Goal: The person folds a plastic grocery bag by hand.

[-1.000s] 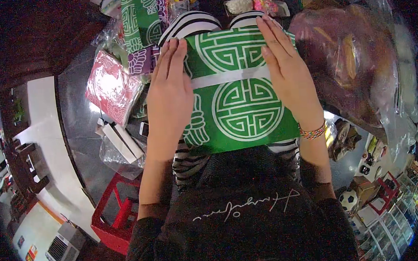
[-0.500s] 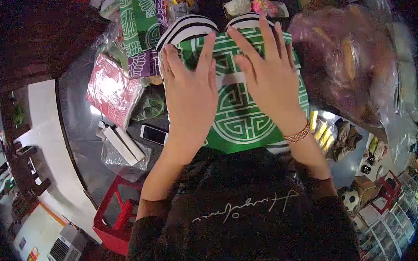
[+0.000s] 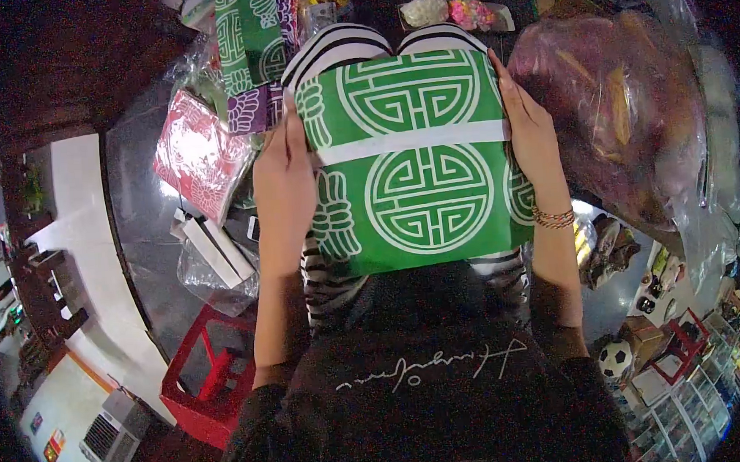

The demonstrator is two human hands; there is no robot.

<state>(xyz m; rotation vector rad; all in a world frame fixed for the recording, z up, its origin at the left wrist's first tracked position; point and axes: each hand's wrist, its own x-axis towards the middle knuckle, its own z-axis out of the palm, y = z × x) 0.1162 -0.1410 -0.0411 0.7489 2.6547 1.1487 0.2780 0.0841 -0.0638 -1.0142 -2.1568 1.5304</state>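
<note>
A green sheet (image 3: 427, 198) printed with white round emblems lies flat across the knees, looking folded. A white strip (image 3: 411, 141) runs across its middle from side to side. My left hand (image 3: 284, 173) grips the sheet's left edge, its fingers partly hidden along the side. On the opposite edge, my right hand (image 3: 535, 136), with a braided bracelet (image 3: 553, 217) at the wrist, holds the sheet with fingers pointing away from me. Striped trouser knees (image 3: 342, 46) show just beyond the sheet's far edge.
Green and purple patterned pieces (image 3: 245, 52) are piled at the far left, near a pink plastic-wrapped packet (image 3: 200, 148). A white box-like bundle (image 3: 217, 250) and a red stool (image 3: 197, 385) stand to the left. Large clear plastic (image 3: 600, 115) covers something on the right.
Both hands have moved from lying spread on top of the sheet outward to its left and right edges. The white strip and the emblems are now uncovered.
</note>
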